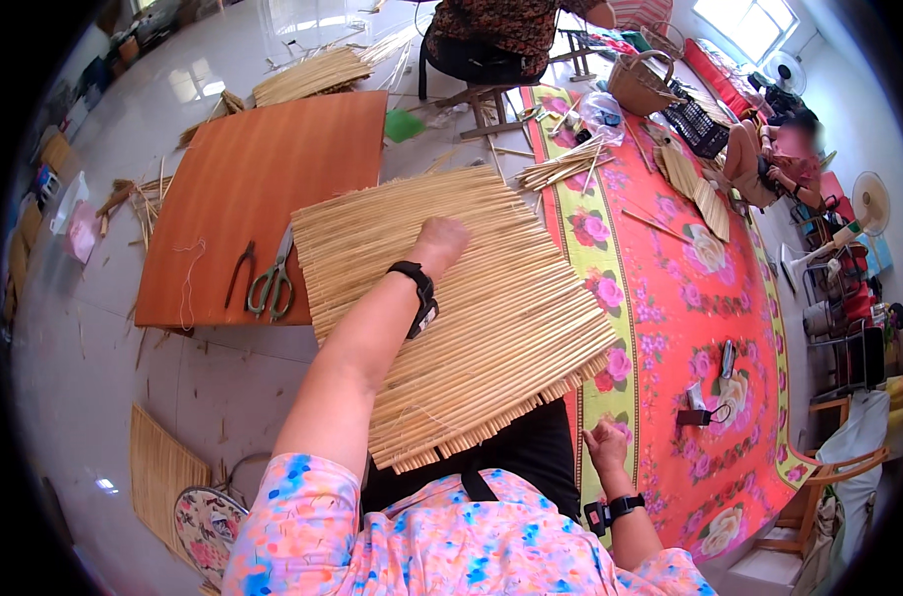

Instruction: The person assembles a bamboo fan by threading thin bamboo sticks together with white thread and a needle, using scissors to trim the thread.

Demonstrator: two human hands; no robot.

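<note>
A large mat of straw-coloured stalks (511,288), laid side by side, spans my lap and the corner of a brown wooden table. My left hand (443,244) rests on the upper middle of this mat with its fingers curled in; whatever may be in them is hidden. Off the mat's lower right edge, my right hand (606,445) is raised beside my thigh, its fingers pinched together. Anything between those fingers is too small to name. A fine pale thread (426,412) shows faintly on the near part of the mat.
Green-handled scissors (271,290), pliers (241,273) and white thread (188,283) lie on the brown table (263,179). To the right spreads a red floral cloth (685,308) bearing loose stalks (565,167) and a dark box (692,417). Two other people sit farther off.
</note>
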